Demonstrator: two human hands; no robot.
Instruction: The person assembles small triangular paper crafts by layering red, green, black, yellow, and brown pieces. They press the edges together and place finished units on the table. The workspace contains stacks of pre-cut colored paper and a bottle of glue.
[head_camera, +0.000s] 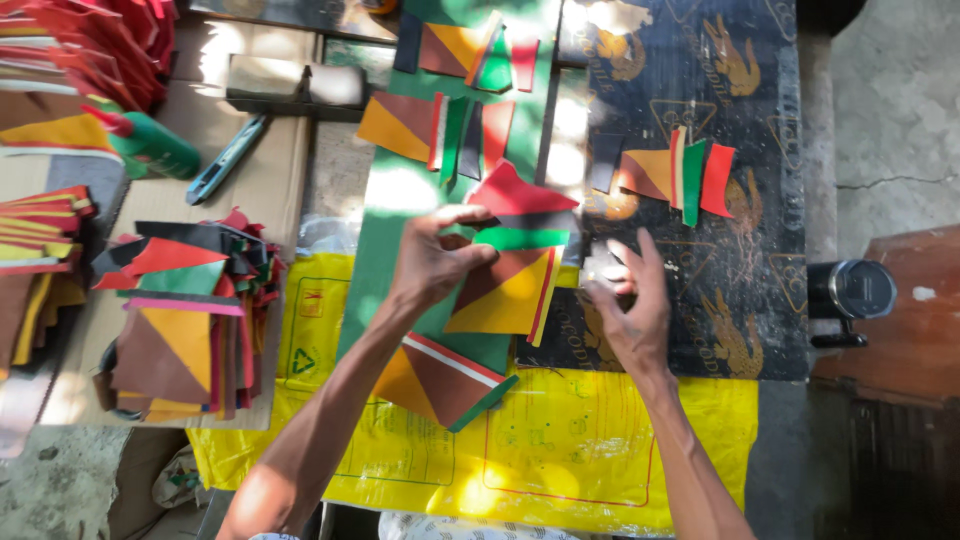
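The left hand (432, 262) pinched the stacked leather pieces (512, 262) while the right hand (630, 305), open, needed to square their edges flush.

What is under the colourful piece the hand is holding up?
Under the colourful piece in the left hand lies a green sheet, with a black mat beside it. Whatever sits directly beneath the piece is covered.

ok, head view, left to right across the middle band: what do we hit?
Stack of coloured strips → pile of cut pieces on cardboard → left hand gripping a brown, yellow, green and red panel → right hand → black cylindrical object on the wooden surface.
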